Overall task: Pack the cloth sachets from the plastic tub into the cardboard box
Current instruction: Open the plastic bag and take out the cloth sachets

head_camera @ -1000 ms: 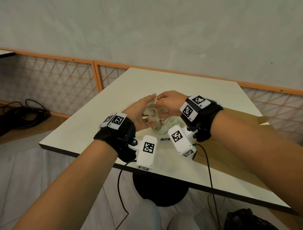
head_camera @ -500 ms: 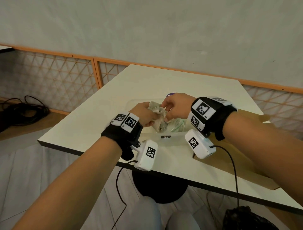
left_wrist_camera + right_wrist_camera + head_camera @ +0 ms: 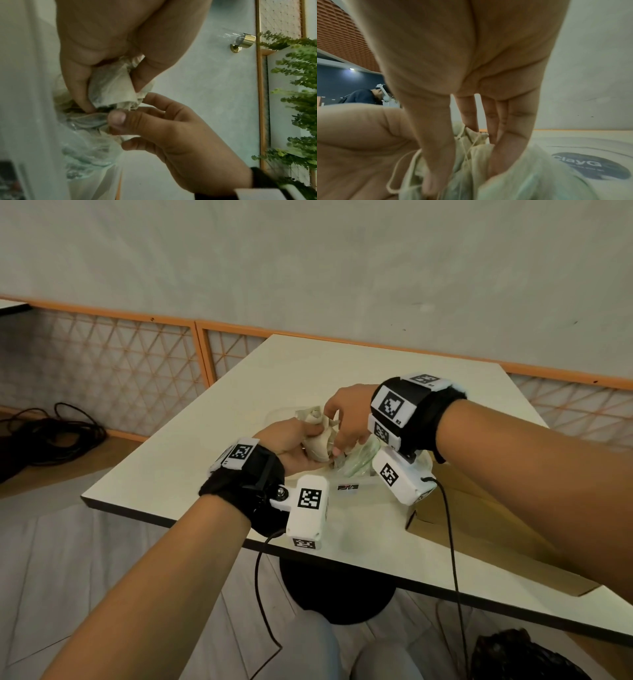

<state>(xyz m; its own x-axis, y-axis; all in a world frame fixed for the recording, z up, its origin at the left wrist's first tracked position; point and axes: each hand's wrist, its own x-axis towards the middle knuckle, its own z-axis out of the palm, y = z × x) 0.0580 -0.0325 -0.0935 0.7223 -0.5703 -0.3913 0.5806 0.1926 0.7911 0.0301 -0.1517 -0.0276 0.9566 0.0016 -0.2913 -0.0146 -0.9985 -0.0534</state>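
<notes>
Your left hand [image 3: 294, 445] cupped a bunch of limp, light cloth sachets [image 3: 317, 436] over the plastic tub [image 3: 274, 419] while your right hand [image 3: 346, 419] pinched their gathered drawstring necks, the firmest place to grip such soft, slumping bags.

Both hands fingers curled, left hand [image 3: 291, 445] palm up, right hand [image 3: 346, 419] above

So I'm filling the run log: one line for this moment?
left hand: grips cloth sachets | right hand: pinches same sachets | cardboard box: not yet reached
</notes>
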